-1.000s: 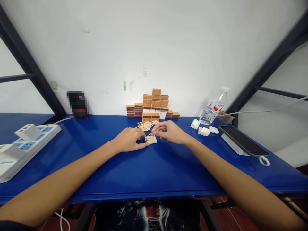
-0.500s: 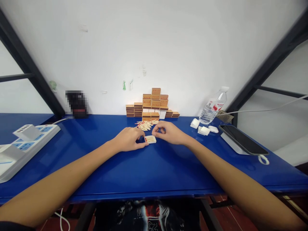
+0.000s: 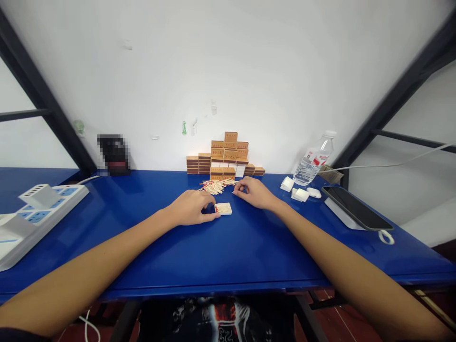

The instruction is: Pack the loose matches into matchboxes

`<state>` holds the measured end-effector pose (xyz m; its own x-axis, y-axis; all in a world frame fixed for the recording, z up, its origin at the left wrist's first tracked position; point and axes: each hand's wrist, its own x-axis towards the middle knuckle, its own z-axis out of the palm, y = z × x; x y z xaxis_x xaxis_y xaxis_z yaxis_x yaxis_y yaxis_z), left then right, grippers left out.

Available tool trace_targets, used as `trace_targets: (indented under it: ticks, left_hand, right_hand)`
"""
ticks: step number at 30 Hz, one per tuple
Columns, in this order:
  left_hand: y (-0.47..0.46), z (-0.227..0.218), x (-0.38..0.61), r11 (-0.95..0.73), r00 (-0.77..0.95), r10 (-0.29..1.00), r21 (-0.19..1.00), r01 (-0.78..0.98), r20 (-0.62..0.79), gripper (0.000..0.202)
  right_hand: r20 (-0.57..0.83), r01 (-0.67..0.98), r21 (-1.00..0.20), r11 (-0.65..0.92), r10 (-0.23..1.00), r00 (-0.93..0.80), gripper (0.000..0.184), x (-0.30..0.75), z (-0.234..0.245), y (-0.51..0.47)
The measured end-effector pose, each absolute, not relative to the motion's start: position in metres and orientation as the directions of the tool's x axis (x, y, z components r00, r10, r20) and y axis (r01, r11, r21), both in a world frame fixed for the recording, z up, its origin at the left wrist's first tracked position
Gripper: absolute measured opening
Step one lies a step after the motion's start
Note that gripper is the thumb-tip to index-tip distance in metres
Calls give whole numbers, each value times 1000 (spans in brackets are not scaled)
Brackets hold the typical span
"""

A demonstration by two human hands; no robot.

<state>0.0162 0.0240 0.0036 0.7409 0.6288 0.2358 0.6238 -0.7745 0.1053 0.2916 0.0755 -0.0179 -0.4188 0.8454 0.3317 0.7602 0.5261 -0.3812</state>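
Observation:
A small white matchbox tray lies on the blue table with red-tipped matches in it. My left hand is closed on the tray's left end, thumb at the near side and fingers at the far side. To the right and a little beyond the tray, my right hand is pinched just above the table. A tiny pale tip, apparently a matchstick, pokes out from its fingertips. Between and behind the hands is a loose pile of matches. Orange matchboxes stand stacked against the wall behind it.
On the right are a water bottle, white square pieces, a white earbud case and a phone propped on a white box. A power strip with plugged-in adapters lies at the left. The table's front edge is near me.
My right hand has moved away from the tray, rightward and slightly back, and its fingers have drawn together. My left hand stays on the tray.

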Motion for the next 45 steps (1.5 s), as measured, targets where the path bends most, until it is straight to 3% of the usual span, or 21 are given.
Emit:
trace_targets:
  ticks: [7, 12, 18, 24, 31, 38, 45]
  left_hand:
    - [22, 5, 17, -768, 736, 638, 116, 630, 226, 33]
    - [24, 4, 16, -772, 739, 633, 114, 626, 231, 33]
    - [24, 5, 16, -770, 737, 636, 125, 626, 228, 33]
    - [24, 4, 16, -771, 738, 635, 124, 625, 229, 34]
    - [25, 3, 16, -773, 738, 632, 124, 622, 237, 33]
    - [24, 4, 17, -770, 734, 636, 123, 626, 238, 32]
    - [24, 4, 17, -771, 736, 635, 132, 623, 235, 35]
  right_hand:
    - [210, 819, -350, 454, 891, -403, 16, 288, -22, 78]
    - [268, 821, -299, 486, 869, -416, 17, 306, -18, 84]
    - [349, 823, -335, 458, 872, -343, 10, 315, -22, 95]
    - [279, 852, -346, 392, 910, -305, 15, 306, -30, 100]
    - [218, 819, -377, 432, 901, -374, 19, 310, -12, 88]
    - [156, 611, -550, 569, 789, -594, 23, 281, 8, 49]
    - [108, 608, -544, 578, 767, -632, 20, 258, 5, 29]
